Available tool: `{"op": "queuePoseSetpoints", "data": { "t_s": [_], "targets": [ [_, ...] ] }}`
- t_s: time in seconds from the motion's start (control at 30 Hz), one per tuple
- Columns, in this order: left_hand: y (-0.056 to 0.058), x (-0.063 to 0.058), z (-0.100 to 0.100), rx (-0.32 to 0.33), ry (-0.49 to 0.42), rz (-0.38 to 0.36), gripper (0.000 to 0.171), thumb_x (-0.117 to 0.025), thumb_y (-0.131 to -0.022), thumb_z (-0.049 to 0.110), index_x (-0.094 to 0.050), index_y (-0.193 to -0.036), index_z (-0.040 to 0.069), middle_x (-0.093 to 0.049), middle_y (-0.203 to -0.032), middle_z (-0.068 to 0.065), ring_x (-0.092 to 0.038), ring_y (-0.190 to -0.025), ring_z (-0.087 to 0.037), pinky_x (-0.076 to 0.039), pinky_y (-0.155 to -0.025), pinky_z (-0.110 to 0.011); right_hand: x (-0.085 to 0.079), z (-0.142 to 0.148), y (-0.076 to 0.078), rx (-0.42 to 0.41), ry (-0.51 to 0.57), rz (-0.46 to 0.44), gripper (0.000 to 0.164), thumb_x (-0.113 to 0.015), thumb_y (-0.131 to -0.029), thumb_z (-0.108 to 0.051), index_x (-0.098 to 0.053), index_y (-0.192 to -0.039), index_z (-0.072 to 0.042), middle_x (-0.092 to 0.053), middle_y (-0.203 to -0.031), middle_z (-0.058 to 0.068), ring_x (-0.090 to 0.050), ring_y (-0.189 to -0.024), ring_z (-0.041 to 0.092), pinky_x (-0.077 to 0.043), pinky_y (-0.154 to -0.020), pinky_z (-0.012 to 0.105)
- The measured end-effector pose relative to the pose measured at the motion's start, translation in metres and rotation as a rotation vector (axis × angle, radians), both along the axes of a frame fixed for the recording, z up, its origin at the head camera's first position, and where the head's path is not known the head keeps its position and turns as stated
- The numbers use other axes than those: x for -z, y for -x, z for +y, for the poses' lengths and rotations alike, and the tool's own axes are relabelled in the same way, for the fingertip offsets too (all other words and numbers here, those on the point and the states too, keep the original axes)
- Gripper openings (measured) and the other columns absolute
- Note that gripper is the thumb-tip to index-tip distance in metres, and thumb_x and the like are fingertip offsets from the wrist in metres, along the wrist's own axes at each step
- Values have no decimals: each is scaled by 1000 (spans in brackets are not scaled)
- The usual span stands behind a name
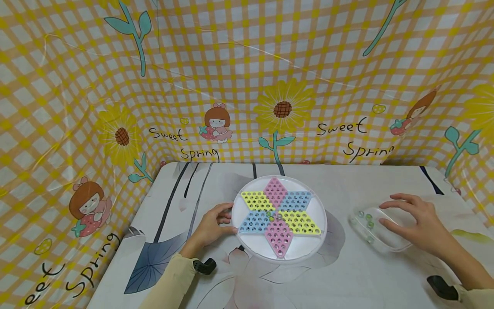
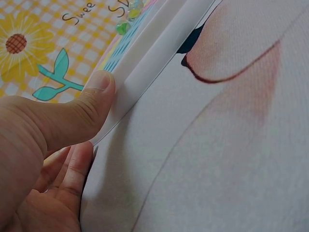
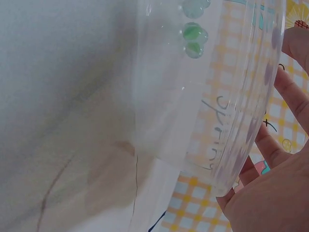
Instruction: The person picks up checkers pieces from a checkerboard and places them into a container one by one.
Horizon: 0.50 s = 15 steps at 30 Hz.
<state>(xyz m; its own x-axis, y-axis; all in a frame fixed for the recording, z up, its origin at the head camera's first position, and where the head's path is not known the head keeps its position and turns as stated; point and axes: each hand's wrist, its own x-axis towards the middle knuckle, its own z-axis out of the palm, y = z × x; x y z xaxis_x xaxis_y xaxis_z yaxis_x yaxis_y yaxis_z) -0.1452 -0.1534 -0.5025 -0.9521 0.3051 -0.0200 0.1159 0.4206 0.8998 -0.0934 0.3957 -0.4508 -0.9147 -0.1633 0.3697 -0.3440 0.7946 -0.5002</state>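
The Chinese checkers board (image 1: 251, 247) is a round disc of smooth white plastic with a raised rim, lying near the middle of the tabletop (image 1: 347, 283). Its six-pointed star is made of pink, yellow and pale blue diamonds, each dotted with rows of round holes. A few glossy glass marbles (image 1: 271, 219), some with green swirls, sit together at the star's centre. To the right, well apart from the board, stands a clear plastic container (image 1: 386, 242) with thin, curved walls; more marbles (image 1: 369, 224), clear and green-streaked, lie inside toward its left.

The left hand (image 1: 211, 225) holds the board's left edge, its thumb laid on the rim and its fingers low along the side. The right hand (image 1: 418, 221) is spread wide at the container, thumb and index finger far apart with nothing between them; whether its fingertips touch the wall, I cannot tell.

Seen from the head, the right hand covers part of the container's right side, and from the left wrist the board's rim hides most of the star. A yellow-and-peach gingham cloth (image 1: 328, 51), printed with sunflowers, hangs creased behind. Pale sleeves (image 1: 170, 279) reach the wrists, with a black wrist piece (image 1: 204, 266) by the left cuff.
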Motion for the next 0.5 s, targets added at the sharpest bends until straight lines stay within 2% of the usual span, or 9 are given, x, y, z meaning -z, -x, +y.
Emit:
{"op": "queuePoseSetpoints", "data": {
  "t_s": [0.13,0.33,0.5],
  "targets": [
    [0,1,0,6,-4,0,78,-90,-77,3,-54,-146,5,-61,-119,-11,-64,-105,-23,-56,-93,-27,-1,-1,1,4,-4,-17,39,-91,-76,-10,-72,-110,-8,-49,-133,31,-34,-120,54,-20,-87,68],
    [-1,0,0,6,-8,-4,78,-90,-77,2,-54,-146,5,-61,-119,-10,-63,-105,-23,-56,-93,-27,-6,-3,6,-25,-31,60,42,-92,-71,-4,-72,-108,-10,-54,-129,28,-40,-117,46,-24,-85,56],
    [0,0,-1,6,-12,-4,78,-90,-77,3,-54,-146,5,-62,-118,-10,-63,-105,-23,-56,-93,-28,-14,-9,12,-36,-18,51,41,-91,-73,-5,-73,-109,-9,-55,-130,26,-41,-118,44,-24,-86,59]
  ]
}}
